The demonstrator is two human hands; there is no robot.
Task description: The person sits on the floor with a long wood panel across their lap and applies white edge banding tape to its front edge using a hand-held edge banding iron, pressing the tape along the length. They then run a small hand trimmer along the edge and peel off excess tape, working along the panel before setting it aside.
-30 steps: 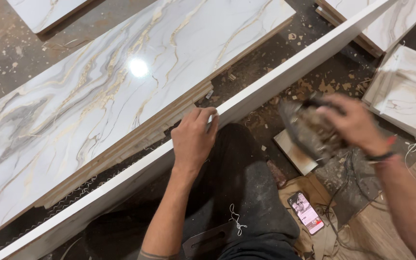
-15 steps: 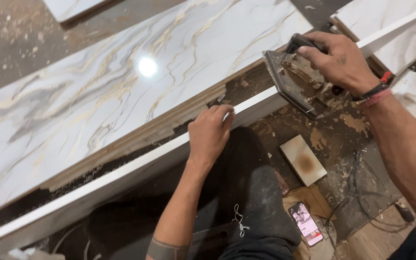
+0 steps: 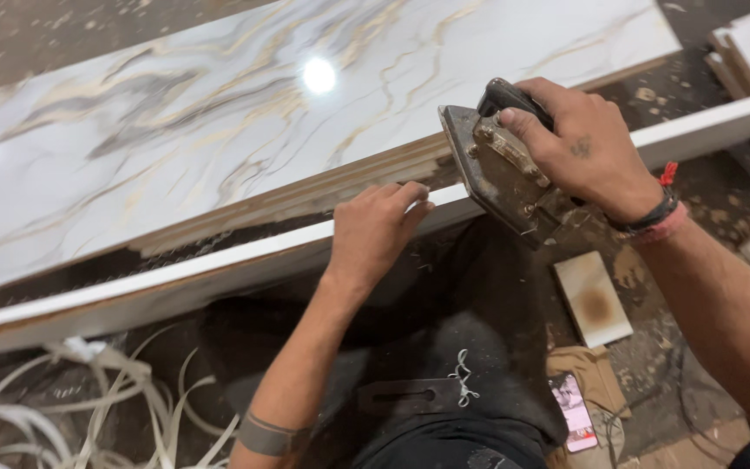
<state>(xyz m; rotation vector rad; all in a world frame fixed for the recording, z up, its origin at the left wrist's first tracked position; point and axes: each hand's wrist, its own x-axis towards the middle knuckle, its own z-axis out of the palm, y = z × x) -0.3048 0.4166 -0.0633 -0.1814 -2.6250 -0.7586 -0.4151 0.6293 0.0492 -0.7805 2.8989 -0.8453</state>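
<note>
A phone (image 3: 573, 412) lies on the dusty floor (image 3: 705, 191) near a scorched white offcut (image 3: 593, 299); loose pale edging strips (image 3: 88, 399) curl at lower left.

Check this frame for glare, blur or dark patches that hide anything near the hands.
Head view: a round glare spot burns out a patch of the glossy marble-pattern panel, clear of both hands. The left hand on the white strip and the right hand gripping the metal iron are sharp. The floor under the strip is in deep shadow.
</note>
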